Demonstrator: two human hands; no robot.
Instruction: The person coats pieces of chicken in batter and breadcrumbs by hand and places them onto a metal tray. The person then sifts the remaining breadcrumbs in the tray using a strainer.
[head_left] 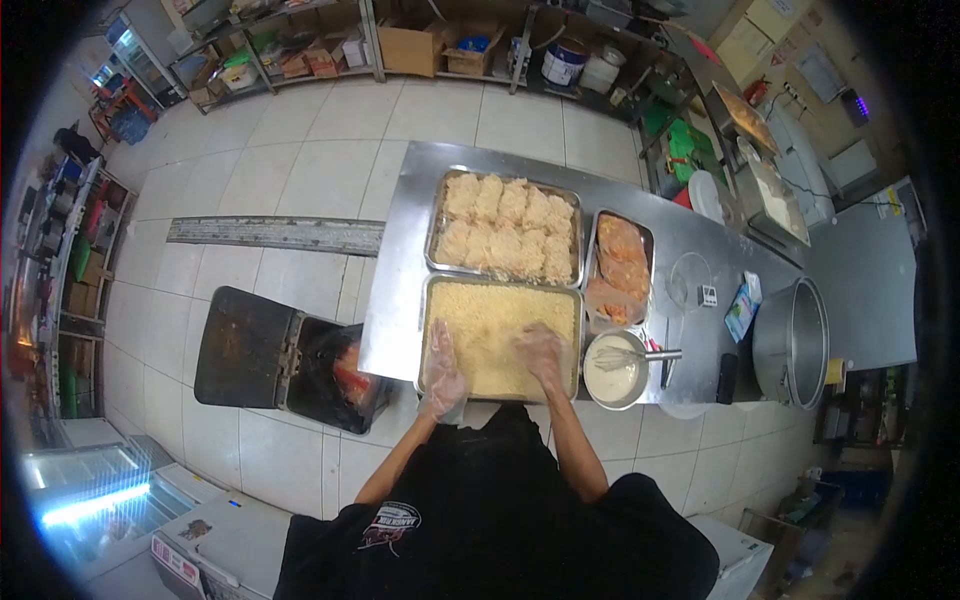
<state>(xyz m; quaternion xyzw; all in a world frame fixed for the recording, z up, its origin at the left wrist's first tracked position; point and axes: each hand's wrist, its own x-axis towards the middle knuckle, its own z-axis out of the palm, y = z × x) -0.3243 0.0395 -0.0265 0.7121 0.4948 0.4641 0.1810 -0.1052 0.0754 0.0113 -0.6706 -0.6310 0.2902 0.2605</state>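
In the head view, my left hand (445, 370), in a clear plastic glove, rests at the left side of a metal tray of pale breadcrumbs (490, 330), its fingers stretched forward. My right hand (541, 352), gloved too, is over the right part of the crumbs; its fingers are smeared by motion. Behind this tray, another metal tray holds several rows of crumb-coated pieces (508, 225). To the right stands a smaller tray of orange-red raw meat (622, 262), partly in plastic. Nearer me, a bowl of creamy batter (612, 382) has a whisk (628, 354) in it.
The trays stand on a steel table (392, 300). Farther right are a large metal pot (793, 340), a blue-white packet (742, 308) and a small timer-like device (708, 295). A bin with its lid open (250, 350) stands on the floor at the left. Shelves line the back wall.
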